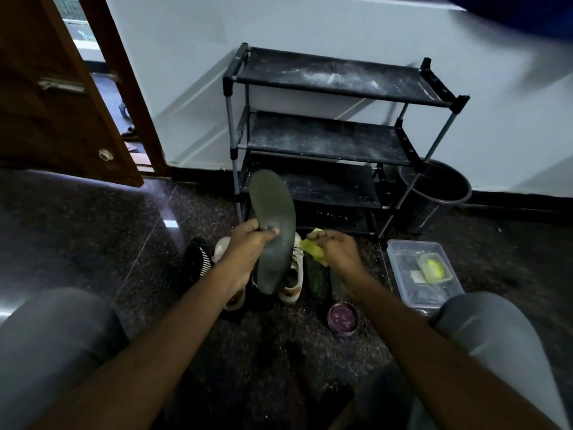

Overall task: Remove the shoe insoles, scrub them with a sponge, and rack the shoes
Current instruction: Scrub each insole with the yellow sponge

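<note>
Shoes and insoles are our job, and the biggest thing before us is the black shoe rack [335, 131], three dusty shelves standing bare against the pale wall. To its left hangs the brown wooden door [59, 97]; to its right, touching the rack's leg, sits a dark round bucket [440, 187]. Nearer our right knee we see a clear plastic tub [403, 252] with something yellow-green inside. On the dark speckled floor between our arms lie the white shoes [293, 283], and just left of them a black shoe [197, 259] with white stripes. Our left hand [245, 252] is closed round the grey insole [273, 225], thumb pressed on its face, holding it upright above the white shoes with the toe pointing at the rack. Our right hand [338, 249] is clenched on a yellow sponge [313, 248], just beside the insole's edge; we cannot tell whether they touch. A small round tin [343, 316] of purple stuff lies below that hand.
</note>
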